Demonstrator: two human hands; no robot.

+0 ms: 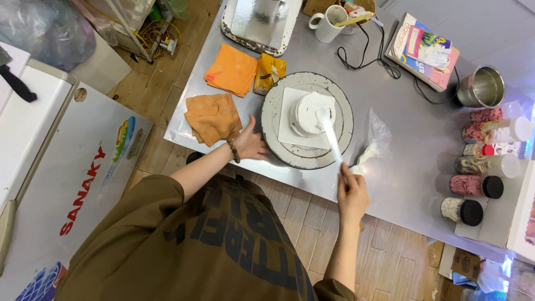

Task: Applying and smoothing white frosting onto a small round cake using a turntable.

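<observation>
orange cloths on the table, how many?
2. One folded orange cloth lies near the table's far left edge; the other, crumpled, sits nearer, just beside the left hand. Stacked layers may hide more.

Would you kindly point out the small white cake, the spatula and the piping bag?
Small white cake (308, 113), head view, on its top.
Spatula (332, 140), head view, mid-blade.
Piping bag (375, 135), head view, clear plastic upper part.

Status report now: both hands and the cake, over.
Left hand on turntable rim. Right hand shut on spatula, blade against white cake. Piping bag lies beside the turntable.
</observation>
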